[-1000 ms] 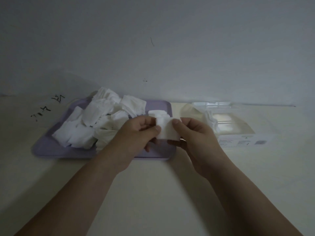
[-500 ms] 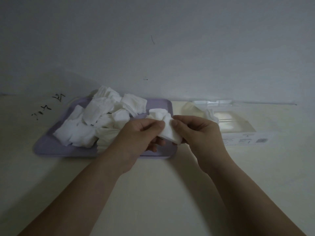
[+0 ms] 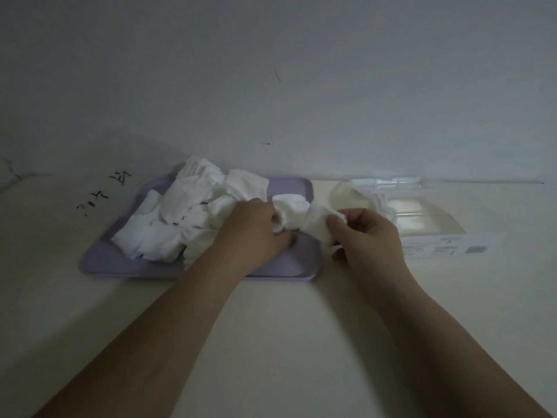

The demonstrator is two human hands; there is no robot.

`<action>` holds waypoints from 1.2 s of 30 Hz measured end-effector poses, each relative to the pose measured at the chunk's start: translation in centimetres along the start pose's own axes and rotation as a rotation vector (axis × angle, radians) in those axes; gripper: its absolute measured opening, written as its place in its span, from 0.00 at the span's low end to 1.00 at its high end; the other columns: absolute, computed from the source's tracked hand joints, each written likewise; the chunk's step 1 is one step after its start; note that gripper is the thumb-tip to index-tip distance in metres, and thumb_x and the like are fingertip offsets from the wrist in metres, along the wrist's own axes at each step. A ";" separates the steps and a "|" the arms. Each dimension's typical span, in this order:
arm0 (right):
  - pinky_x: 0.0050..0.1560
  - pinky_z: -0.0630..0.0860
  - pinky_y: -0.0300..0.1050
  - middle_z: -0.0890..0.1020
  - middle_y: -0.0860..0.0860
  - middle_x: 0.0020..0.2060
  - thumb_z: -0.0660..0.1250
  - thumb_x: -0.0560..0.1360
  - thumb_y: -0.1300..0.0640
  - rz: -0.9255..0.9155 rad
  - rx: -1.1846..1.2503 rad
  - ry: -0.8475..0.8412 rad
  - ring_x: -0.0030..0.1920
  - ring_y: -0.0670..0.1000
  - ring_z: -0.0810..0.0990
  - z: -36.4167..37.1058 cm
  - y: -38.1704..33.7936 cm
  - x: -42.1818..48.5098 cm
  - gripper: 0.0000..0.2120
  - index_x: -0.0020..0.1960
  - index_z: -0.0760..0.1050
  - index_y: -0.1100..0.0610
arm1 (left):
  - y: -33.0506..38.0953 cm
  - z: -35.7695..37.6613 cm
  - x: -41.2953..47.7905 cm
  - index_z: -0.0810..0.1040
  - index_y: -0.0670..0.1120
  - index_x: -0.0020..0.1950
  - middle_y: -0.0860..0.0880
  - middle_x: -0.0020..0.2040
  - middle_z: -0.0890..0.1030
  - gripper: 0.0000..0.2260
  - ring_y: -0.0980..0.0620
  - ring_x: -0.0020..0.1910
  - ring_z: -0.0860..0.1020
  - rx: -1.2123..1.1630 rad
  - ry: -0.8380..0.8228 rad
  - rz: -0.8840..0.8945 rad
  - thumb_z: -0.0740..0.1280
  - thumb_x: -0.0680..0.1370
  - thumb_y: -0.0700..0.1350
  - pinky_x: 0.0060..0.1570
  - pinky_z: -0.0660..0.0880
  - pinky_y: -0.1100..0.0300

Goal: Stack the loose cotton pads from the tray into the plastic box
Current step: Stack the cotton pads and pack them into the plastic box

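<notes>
A lilac tray lies on the pale table with a heap of loose white cotton pads filling its left and middle. A clear plastic box lies to the right of the tray, its lid open at the back and a few pads inside at its left end. My left hand and my right hand both grip one crumpled white cotton pad, held just above the tray's right end. Another pad lies on the tray behind it.
The wall rises directly behind the tray and box. Black scribbles mark the tabletop left of the tray. Bare tabletop stretches from the tray toward me, between my forearms.
The pad was held flat between both thumbs; it is now crumpled and pulled sideways. My right hand has shifted right toward the box, and my left hand has dropped lower over the tray.
</notes>
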State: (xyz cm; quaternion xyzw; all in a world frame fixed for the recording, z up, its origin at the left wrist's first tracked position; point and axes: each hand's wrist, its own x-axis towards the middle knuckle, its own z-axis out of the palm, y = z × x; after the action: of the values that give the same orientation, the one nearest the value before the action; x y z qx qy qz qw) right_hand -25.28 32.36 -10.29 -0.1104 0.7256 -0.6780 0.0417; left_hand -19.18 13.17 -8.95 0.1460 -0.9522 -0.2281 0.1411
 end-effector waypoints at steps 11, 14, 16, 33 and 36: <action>0.37 0.81 0.44 0.86 0.53 0.39 0.72 0.79 0.59 0.028 0.063 -0.036 0.37 0.48 0.83 0.2 -0.3 -0.3 0.03 0.49 0.83 0.58 | -0.7 -0.7 -0.5 0.75 0.41 0.37 0.45 0.30 0.75 0.08 0.44 0.33 0.75 -0.140 0.231 -0.046 0.67 0.75 0.42 0.35 0.73 0.50; 0.40 0.85 0.49 0.87 0.56 0.44 0.71 0.79 0.61 0.036 0.109 -0.049 0.42 0.53 0.86 0.4 -0.3 -0.5 0.03 0.50 0.83 0.59 | 0.0 -2.8 -1.3 0.82 0.45 0.45 0.48 0.34 0.81 0.04 0.50 0.31 0.77 -0.514 0.224 -0.164 0.68 0.79 0.40 0.34 0.75 0.57; 0.41 0.85 0.50 0.86 0.57 0.46 0.71 0.79 0.62 0.048 0.161 -0.056 0.43 0.54 0.87 0.4 -0.4 -0.7 0.02 0.51 0.83 0.59 | 0.5 -3.7 -2.1 0.83 0.49 0.54 0.48 0.43 0.86 0.08 0.47 0.38 0.82 -0.840 0.071 -0.184 0.68 0.82 0.37 0.34 0.78 0.57; 0.46 0.85 0.50 0.88 0.58 0.44 0.70 0.79 0.69 0.089 0.333 -0.190 0.45 0.54 0.87 0.6 -0.8 -1.0 0.05 0.53 0.82 0.64 | 0.2 -1.4 -3.9 0.79 0.45 0.65 0.44 0.54 0.87 0.20 0.48 0.51 0.85 -1.121 -0.052 -0.162 0.73 0.76 0.30 0.42 0.82 0.59; 0.47 0.85 0.50 0.88 0.58 0.44 0.69 0.79 0.69 0.099 0.336 -0.194 0.45 0.54 0.88 0.4 -0.9 -0.9 0.05 0.54 0.82 0.64 | 0.4 -2.0 -3.9 0.80 0.46 0.62 0.46 0.52 0.88 0.17 0.50 0.50 0.86 -1.203 -0.059 -0.139 0.72 0.77 0.31 0.40 0.81 0.61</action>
State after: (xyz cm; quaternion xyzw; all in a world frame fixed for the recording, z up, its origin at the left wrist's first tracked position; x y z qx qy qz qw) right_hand -24.20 32.13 -9.49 -0.1308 0.5994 -0.7728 0.1624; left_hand -15.04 14.04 -7.88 0.0960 -0.6482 -0.7388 0.1574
